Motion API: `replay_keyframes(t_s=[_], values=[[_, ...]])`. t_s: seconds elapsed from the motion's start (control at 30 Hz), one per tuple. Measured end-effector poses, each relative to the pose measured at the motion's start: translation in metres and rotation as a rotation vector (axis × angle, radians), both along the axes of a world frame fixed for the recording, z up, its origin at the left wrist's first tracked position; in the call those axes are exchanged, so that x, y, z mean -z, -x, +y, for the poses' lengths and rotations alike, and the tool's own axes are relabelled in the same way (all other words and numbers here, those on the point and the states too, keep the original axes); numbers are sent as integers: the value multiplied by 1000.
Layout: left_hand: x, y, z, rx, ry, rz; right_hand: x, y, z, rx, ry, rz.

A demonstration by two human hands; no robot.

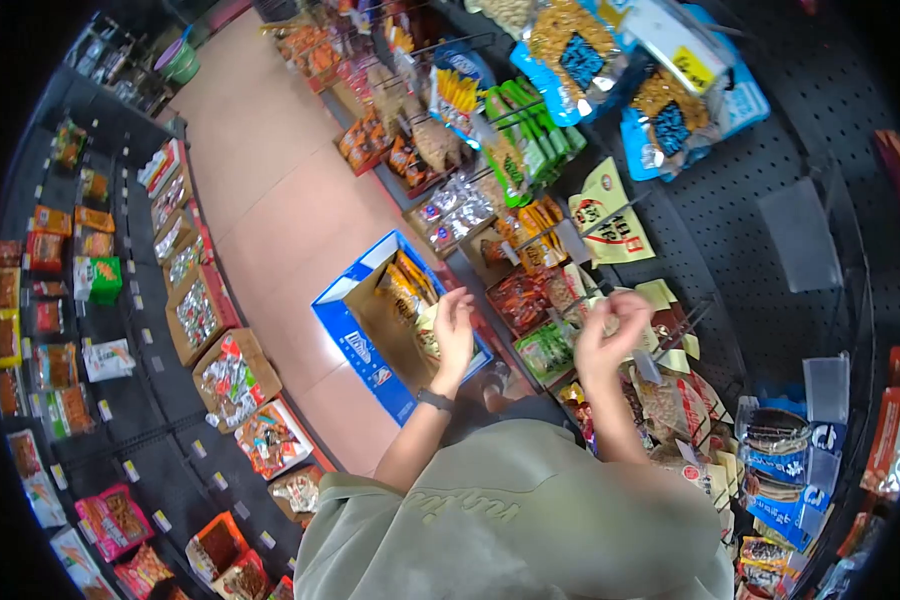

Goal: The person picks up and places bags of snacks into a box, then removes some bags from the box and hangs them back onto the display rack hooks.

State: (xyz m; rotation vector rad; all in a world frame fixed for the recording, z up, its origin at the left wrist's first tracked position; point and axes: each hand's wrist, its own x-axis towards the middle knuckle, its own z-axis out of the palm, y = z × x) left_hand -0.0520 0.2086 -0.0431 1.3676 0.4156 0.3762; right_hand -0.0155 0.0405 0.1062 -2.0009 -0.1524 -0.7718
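Observation:
My left hand (455,328), with a dark band (434,400) on its wrist, is over the edge of a blue cardboard box (378,372). Its fingers are stretched and slightly bent, and nothing shows in them. Inside the box lie several orange-yellow packets (406,286), with a cream packet (427,338) partly hidden by that hand. On the right, my right hand (612,335) is raised by the shelf's hanging snack bags, its fingers curled toward the thumb. What they hold, if anything, cannot be made out. Close to it hang cream bags (670,300) and a cream-and-green bag (610,215).
Metal hooks with blue snack bags (575,60) and green packets (530,140) stick out from the black perforated panel (700,230). Boxes of packets line the lower shelf. Across the tiled aisle (260,200) stands another stocked shelf (160,400). A green bucket (178,62) stands far back.

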Motion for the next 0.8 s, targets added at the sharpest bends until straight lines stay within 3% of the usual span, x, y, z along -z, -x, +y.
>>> replay_keyframes(t_s=[0.07,0.13,0.2,0.27,0.3,0.33,0.37,0.57,0.8], values=[[-6,-18,-13,200,44,54,-13,-22,-26,81,-168,43],[-5,-39,-34,321,21,17,-39,-44,-43,152,38,234],[-4,-51,-60,434,-125,26,-40,-63,-65,221,471,409],[-15,-57,-86,557,-268,23,-36,-76,-78,300,628,468],[-11,-62,-99,647,-351,101,-30,-84,-87,254,644,589],[-17,-65,-111,623,-452,-44,-24,-92,-96,205,657,710],[-22,-70,-122,657,-454,-25,-17,-99,-103,155,668,833],[-63,-95,-159,680,-607,-134,1,-119,-96,76,817,838],[-61,-105,-169,659,-689,-166,12,-126,-91,29,791,700]])
